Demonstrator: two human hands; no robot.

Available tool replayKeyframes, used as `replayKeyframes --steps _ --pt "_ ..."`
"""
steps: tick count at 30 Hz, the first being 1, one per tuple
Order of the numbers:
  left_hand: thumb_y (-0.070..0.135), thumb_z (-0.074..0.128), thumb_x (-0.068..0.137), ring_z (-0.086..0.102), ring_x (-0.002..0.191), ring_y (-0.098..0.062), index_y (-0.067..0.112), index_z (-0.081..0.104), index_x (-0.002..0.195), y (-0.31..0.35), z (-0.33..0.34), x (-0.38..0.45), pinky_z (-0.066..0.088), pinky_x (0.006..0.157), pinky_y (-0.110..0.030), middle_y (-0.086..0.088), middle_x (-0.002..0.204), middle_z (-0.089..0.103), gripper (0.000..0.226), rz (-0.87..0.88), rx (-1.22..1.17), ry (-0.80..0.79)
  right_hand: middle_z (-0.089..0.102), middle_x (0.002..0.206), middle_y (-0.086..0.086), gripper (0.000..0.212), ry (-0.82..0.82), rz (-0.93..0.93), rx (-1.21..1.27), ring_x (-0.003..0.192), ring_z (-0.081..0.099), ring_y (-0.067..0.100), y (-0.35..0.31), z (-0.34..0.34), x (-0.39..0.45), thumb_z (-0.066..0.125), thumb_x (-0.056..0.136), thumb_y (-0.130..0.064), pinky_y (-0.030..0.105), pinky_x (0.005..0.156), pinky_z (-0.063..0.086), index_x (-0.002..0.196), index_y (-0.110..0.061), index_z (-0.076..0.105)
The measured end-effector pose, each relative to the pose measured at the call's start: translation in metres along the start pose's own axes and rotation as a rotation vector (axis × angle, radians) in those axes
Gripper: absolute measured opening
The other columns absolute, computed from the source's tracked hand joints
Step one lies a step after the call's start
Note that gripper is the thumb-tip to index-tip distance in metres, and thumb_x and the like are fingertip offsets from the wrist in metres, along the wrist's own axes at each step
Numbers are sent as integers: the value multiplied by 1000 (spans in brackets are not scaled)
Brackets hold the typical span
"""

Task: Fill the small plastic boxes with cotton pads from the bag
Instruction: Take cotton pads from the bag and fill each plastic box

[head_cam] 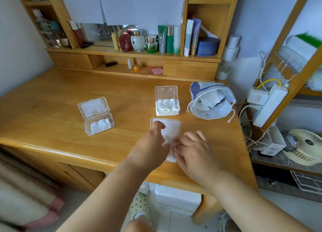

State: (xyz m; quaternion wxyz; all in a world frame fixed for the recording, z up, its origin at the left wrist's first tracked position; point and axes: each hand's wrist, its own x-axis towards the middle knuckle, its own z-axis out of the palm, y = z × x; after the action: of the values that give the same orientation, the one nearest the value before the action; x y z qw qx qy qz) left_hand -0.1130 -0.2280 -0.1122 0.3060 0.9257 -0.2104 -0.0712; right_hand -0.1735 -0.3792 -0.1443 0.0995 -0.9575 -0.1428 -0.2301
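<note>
Three small clear plastic boxes stand open on the wooden desk (52, 99). The left box (99, 122) holds a few cotton pads. The far box (167, 107) is packed full of pads. The near box (166, 127) lies under my hands, its lid tipped back. My left hand (153, 144) and my right hand (193, 149) both have curled fingers on the white cotton pads (169, 144) in this box; most of the box is hidden by them. The drawstring bag (211, 100) lies open at the right, with pads showing inside.
A shelf of cosmetic bottles and jars (153, 40) runs along the back of the desk. A power strip (268, 102) with cables and a small fan (306, 146) crowd the rack to the right. A white foam box (177, 198) sits on the floor below.
</note>
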Motion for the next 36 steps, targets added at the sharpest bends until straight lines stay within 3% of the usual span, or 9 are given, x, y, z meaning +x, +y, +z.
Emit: replayKeyframes --steps 3,5,7,11,17,22,27,31,36 --pt "9 61 86 56 72 -2 16 64 99 -18 -9 -15 48 66 -22 9 83 59 16 155 -11 207 65 92 0 11 -19 -92 -30 90 58 23 -1 -5 4 64 79 -15 34 84 38 69 -14 68" --pt "9 62 85 61 76 -8 16 70 87 -28 -7 -23 51 70 -30 7 86 65 10 228 29 182 65 100 2 7 -41 -139 -37 93 60 23 -1 -8 8 67 75 -10 33 89 41 81 -12 69" --pt "11 63 85 62 79 -15 15 72 83 -33 -3 -28 52 71 -34 6 88 68 9 330 120 150 64 110 2 30 -153 -155 -50 97 61 23 -3 -10 15 68 71 -5 32 89 47 101 -11 67" --pt "11 69 80 67 85 -22 13 74 87 -40 1 -33 49 91 -36 1 97 72 9 472 280 141 53 126 0 32 -404 -138 -52 108 54 22 -8 -9 20 45 87 -13 34 84 47 117 -14 58" --pt "12 65 76 68 96 -19 14 69 87 -45 6 -35 46 84 -31 0 104 72 13 502 378 110 61 108 -4 27 -326 -110 39 97 59 18 -13 -5 13 41 91 -29 32 78 45 94 -17 64" --pt "17 59 80 66 101 -16 22 68 97 -48 3 -36 41 86 -40 6 112 69 20 489 431 97 60 92 -2 10 -300 -134 -2 81 62 20 -14 -8 16 60 84 -27 34 68 46 87 -17 59" --pt "17 53 80 59 103 -17 30 56 112 -40 6 -36 34 92 -37 7 119 58 34 461 579 10 63 119 -2 33 -331 -145 -44 100 63 18 -9 -5 13 46 85 -37 35 76 47 106 -19 64" --pt "12 58 76 65 97 -16 24 65 104 -41 -2 -35 38 92 -37 9 112 66 31 517 486 23 46 143 -11 45 -434 -131 -31 118 53 14 0 -5 6 44 91 -46 37 83 45 128 -26 58" --pt "7 61 76 67 97 -12 19 67 100 -45 -5 -33 38 91 -34 8 102 71 27 460 486 6 50 140 -11 47 -413 -119 -101 112 55 13 -1 -3 4 39 90 -52 39 81 43 125 -30 60"
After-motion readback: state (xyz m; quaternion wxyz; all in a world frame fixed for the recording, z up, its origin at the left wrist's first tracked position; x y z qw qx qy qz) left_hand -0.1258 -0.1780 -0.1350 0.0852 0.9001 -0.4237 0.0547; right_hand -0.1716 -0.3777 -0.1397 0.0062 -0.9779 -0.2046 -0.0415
